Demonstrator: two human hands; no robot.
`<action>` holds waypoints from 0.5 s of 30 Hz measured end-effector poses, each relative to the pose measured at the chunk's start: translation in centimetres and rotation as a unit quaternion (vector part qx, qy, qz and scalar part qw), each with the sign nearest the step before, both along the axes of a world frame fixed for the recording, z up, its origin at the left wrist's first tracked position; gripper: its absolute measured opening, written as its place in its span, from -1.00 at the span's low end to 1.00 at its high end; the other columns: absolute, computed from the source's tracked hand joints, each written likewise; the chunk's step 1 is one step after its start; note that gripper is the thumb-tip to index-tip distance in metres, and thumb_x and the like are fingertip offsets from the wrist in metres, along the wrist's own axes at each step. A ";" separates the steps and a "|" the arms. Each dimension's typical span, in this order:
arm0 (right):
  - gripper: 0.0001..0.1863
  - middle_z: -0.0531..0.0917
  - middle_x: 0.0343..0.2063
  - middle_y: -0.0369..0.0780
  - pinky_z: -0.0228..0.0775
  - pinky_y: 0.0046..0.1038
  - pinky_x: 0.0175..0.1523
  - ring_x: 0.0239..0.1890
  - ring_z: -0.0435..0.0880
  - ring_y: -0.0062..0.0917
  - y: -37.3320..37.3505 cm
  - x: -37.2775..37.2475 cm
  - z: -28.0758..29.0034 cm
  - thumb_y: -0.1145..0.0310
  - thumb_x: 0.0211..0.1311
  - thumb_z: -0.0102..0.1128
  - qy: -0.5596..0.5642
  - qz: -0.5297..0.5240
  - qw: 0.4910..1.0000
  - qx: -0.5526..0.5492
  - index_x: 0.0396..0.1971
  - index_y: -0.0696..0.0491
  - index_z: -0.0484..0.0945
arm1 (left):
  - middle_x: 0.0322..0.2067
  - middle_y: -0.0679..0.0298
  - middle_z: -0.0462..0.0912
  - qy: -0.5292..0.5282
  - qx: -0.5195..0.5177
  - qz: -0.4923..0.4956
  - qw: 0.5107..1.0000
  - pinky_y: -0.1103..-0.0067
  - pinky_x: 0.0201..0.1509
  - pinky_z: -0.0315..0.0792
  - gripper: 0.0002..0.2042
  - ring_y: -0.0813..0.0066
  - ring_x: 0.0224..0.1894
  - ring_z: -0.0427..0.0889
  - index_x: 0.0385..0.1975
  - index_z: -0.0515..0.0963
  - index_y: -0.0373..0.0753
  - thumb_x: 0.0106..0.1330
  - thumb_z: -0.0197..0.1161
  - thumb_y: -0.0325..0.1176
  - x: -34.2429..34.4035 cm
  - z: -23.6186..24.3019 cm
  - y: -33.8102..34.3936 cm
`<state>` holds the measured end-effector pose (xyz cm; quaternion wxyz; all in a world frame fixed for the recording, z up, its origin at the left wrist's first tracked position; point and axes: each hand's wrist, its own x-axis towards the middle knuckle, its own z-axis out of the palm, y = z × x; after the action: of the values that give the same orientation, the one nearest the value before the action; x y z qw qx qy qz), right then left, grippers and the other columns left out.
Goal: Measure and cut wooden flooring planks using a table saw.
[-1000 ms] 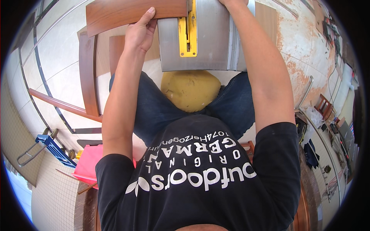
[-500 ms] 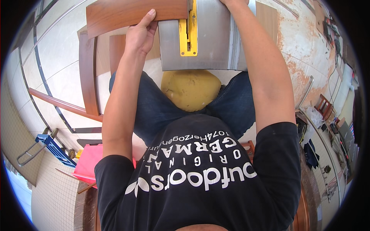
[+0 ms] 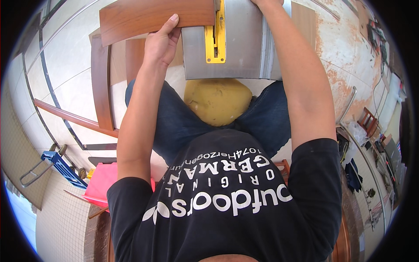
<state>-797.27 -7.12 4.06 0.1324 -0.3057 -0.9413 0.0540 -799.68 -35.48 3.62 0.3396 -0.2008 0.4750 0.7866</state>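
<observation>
A reddish-brown wooden board point(image 3: 157, 19) lies partly over the left side of a grey metal saw table point(image 3: 240, 56). Its right end meets the yellow slotted plate point(image 3: 215, 41) set into that table. My left hand point(image 3: 162, 43) grips the board's near edge, thumb on top and the other fingers underneath. At the top edge of the view, my right hand point(image 3: 267, 2) is over the right part of the saw table, near its rail. Its fingers are cut off by the frame, so what they touch is hidden.
More brown boards point(image 3: 101, 83) lie on the floor at left, with a long wooden strip point(image 3: 74, 118). A yellow rounded object point(image 3: 218, 100) sits between my knees. Farther left stand a blue hand truck point(image 3: 65, 170) and a pink-red item point(image 3: 100, 183). Sawdust and clutter spread across the right.
The board and my left hand have come slightly nearer to me across the saw table. My left hand keeps its grip. The whole view has shifted a little.
</observation>
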 end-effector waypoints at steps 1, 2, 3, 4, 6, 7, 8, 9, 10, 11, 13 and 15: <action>-0.43 0.42 0.28 -0.04 -0.02 0.00 0.43 0.37 0.28 -0.19 0.0 0.0 0.0 0.13 0.31 -0.03 0.000 0.000 1.000 0.000 0.23 0.15 0.41 | -0.03 0.21 0.57 0.001 -0.002 0.001 1.000 0.56 0.16 0.53 -0.63 0.44 0.05 0.57 0.03 0.42 -0.29 0.26 0.37 -0.56 0.0 0.1 0.0; -0.43 0.43 0.27 -0.04 -0.01 0.00 0.43 0.36 0.28 -0.19 0.0 0.0 0.0 0.14 0.31 -0.03 0.004 0.001 1.000 0.005 0.23 0.16 0.42 | -0.03 0.21 0.57 0.001 -0.002 0.001 1.000 0.56 0.16 0.53 -0.63 0.44 0.05 0.57 0.03 0.42 -0.29 0.26 0.37 -0.56 0.1 0.1 0.0; -0.43 0.44 0.27 -0.03 0.00 -0.01 0.43 0.36 0.29 -0.19 0.0 0.0 -0.1 0.14 0.31 -0.04 0.008 0.001 1.000 0.011 0.22 0.16 0.42 | -0.03 0.22 0.57 0.000 -0.004 0.001 1.000 0.56 0.16 0.52 -0.63 0.44 0.05 0.57 0.03 0.43 -0.29 0.26 0.37 -0.56 0.1 0.1 -0.1; -0.43 0.44 0.27 -0.03 0.00 -0.01 0.43 0.36 0.29 -0.19 0.0 0.1 -0.1 0.14 0.31 -0.04 0.008 0.002 1.000 0.011 0.22 0.16 0.42 | -0.03 0.22 0.57 -0.001 -0.005 0.002 1.000 0.56 0.15 0.52 -0.63 0.44 0.05 0.57 0.03 0.43 -0.29 0.27 0.37 -0.56 0.2 0.1 -0.1; -0.43 0.45 0.25 -0.03 0.01 -0.02 0.42 0.35 0.30 -0.20 0.1 0.0 0.0 0.14 0.30 -0.04 0.012 0.010 1.000 0.007 0.22 0.17 0.42 | -0.03 0.22 0.57 0.001 -0.004 -0.001 1.000 0.56 0.15 0.52 -0.63 0.44 0.05 0.57 0.03 0.43 -0.29 0.27 0.37 -0.56 0.2 0.0 -0.3; -0.43 0.45 0.25 -0.03 0.01 -0.02 0.42 0.35 0.30 -0.20 0.0 0.0 0.0 0.14 0.30 -0.04 0.012 0.010 1.000 0.007 0.22 0.17 0.42 | -0.03 0.22 0.57 0.003 -0.003 -0.003 1.000 0.56 0.14 0.52 -0.63 0.44 0.05 0.57 0.04 0.43 -0.29 0.27 0.37 -0.56 0.2 -0.1 -0.3; -0.43 0.46 0.24 -0.04 0.01 -0.02 0.42 0.35 0.31 -0.20 0.0 0.1 0.1 0.14 0.30 -0.03 0.012 0.011 1.000 0.006 0.21 0.17 0.42 | -0.03 0.22 0.57 0.003 -0.003 -0.003 1.000 0.56 0.14 0.52 -0.63 0.44 0.05 0.57 0.04 0.43 -0.29 0.27 0.37 -0.56 0.3 -0.1 -0.4; -0.43 0.46 0.24 -0.04 0.01 -0.03 0.42 0.34 0.31 -0.20 0.0 0.1 0.1 0.14 0.30 -0.03 0.011 0.011 1.000 0.006 0.21 0.17 0.42 | -0.03 0.22 0.57 0.002 -0.004 -0.001 1.000 0.56 0.14 0.52 -0.63 0.44 0.04 0.57 0.04 0.43 -0.29 0.27 0.37 -0.56 0.4 -0.1 -0.4; -0.43 0.46 0.24 -0.04 0.01 -0.03 0.42 0.34 0.31 -0.20 0.0 0.1 0.1 0.14 0.30 -0.03 0.012 0.011 1.000 0.006 0.21 0.17 0.42 | -0.03 0.22 0.57 0.001 -0.005 0.001 1.000 0.56 0.15 0.52 -0.63 0.44 0.04 0.57 0.04 0.43 -0.29 0.27 0.37 -0.55 0.4 -0.1 -0.5; -0.43 0.46 0.24 -0.04 0.01 -0.03 0.42 0.34 0.31 -0.20 -0.1 0.1 0.2 0.15 0.30 -0.03 0.014 0.011 1.000 0.005 0.21 0.17 0.42 | -0.03 0.22 0.57 0.001 -0.005 0.001 1.000 0.56 0.15 0.52 -0.63 0.44 0.04 0.57 0.04 0.43 -0.29 0.27 0.37 -0.55 0.4 -0.1 -0.5; -0.43 0.47 0.24 -0.04 0.01 -0.03 0.42 0.34 0.31 -0.20 -0.1 0.1 0.0 0.15 0.30 -0.03 0.016 0.012 1.000 0.003 0.21 0.18 0.43 | -0.03 0.23 0.58 0.003 -0.003 0.002 1.000 0.57 0.15 0.52 -0.64 0.45 0.04 0.58 0.04 0.44 -0.29 0.27 0.37 -0.55 0.5 -0.2 -0.6; -0.43 0.46 0.25 -0.04 0.00 -0.03 0.43 0.35 0.31 -0.20 -0.1 0.1 -0.1 0.14 0.30 -0.03 0.012 0.006 1.000 0.011 0.21 0.17 0.42 | -0.04 0.23 0.58 0.001 -0.002 0.000 1.000 0.57 0.15 0.52 -0.64 0.45 0.04 0.58 0.03 0.44 -0.29 0.27 0.37 -0.55 0.6 -0.3 -0.7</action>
<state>-797.20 -7.20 3.98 0.1468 -0.2975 -0.9422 0.0478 -799.06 -36.21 3.33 0.3388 -0.2006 0.4768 0.7859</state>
